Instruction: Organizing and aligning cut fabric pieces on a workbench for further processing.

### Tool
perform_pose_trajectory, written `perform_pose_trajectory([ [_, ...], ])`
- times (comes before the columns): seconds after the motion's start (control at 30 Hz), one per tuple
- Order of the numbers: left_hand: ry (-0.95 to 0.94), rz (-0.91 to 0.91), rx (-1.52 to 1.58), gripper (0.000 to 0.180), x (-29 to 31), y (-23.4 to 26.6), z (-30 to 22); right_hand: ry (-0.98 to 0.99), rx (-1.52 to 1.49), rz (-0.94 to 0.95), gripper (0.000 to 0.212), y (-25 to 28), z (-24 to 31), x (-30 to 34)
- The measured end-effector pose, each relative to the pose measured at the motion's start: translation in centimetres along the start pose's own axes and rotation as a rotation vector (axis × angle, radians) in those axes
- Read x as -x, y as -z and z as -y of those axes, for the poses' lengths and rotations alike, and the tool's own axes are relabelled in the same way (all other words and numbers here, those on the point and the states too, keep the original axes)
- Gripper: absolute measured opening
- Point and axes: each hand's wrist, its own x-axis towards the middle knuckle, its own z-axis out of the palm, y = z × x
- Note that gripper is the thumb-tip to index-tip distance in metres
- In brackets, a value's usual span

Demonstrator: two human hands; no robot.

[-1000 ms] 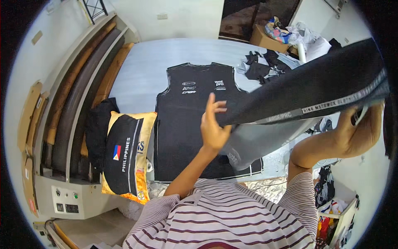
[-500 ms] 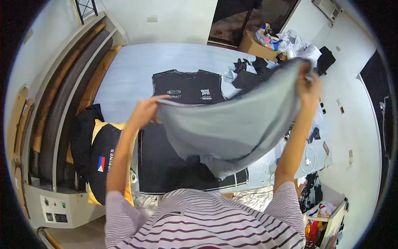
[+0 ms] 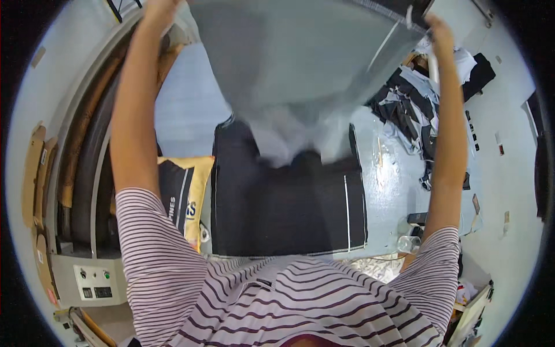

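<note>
With both arms raised, I hold a large fabric panel [image 3: 289,52] stretched out over the table. Its grey side faces me, and black edges with white stripes show at the upper right. My left hand [image 3: 162,13] is closed on its far left corner, partly cut off by the picture's top. My right hand [image 3: 441,36] grips the far right corner, slightly blurred. Below lies a black garment panel [image 3: 283,214], flat on the pale table [image 3: 188,110], with white lines along its edges and one white stripe at the right. The raised fabric hides its upper part.
A machine with long rollers [image 3: 87,168] and a control box [image 3: 99,283] stands at the left. A yellow and black printed fabric piece [image 3: 199,191] lies beside the black panel. Fabric scraps [image 3: 407,107] are heaped at the right, and a clear plastic container [image 3: 409,244] sits near the table's front.
Both hands have moved up, farther away and wider apart, spreading the fabric panel. It now covers the top of the black panel below and uncovers its lower part.
</note>
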Motion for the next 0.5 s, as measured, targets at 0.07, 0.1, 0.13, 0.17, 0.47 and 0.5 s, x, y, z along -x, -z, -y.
perform_pose_trajectory([
  [0.07, -0.187, -0.028, 0.08, 0.029, 1.2, 0.6, -4.8, 0.088, -0.209, -0.152, 0.026, 2.7, 5.5, -1.0],
  [0.1, -0.217, 0.05, 0.235, 0.029, 1.7, 2.4, -6.0, -0.033, -0.534, -0.205, 0.022, 3.3, 9.4, -0.8],
  [0.13, -0.195, -0.055, 0.242, 0.031, 3.6, 3.1, -7.2, -0.025, -0.54, -0.257, 0.019, 4.4, 12.3, 0.8],
  [0.17, -0.173, -0.158, 0.254, 0.035, 6.0, 3.4, -8.4, -0.016, -0.539, -0.312, 0.017, 5.3, 13.9, 2.1],
  [0.47, 0.276, 0.006, -0.197, 0.025, 27.8, 6.2, 0.4, -0.655, -0.467, 0.247, 0.026, 5.7, 4.2, 19.5],
  [0.5, 0.355, 0.055, -0.248, 0.027, 29.9, 5.4, 2.0, -0.629, -0.43, 0.259, 0.024, 4.5, 2.8, 22.0],
])
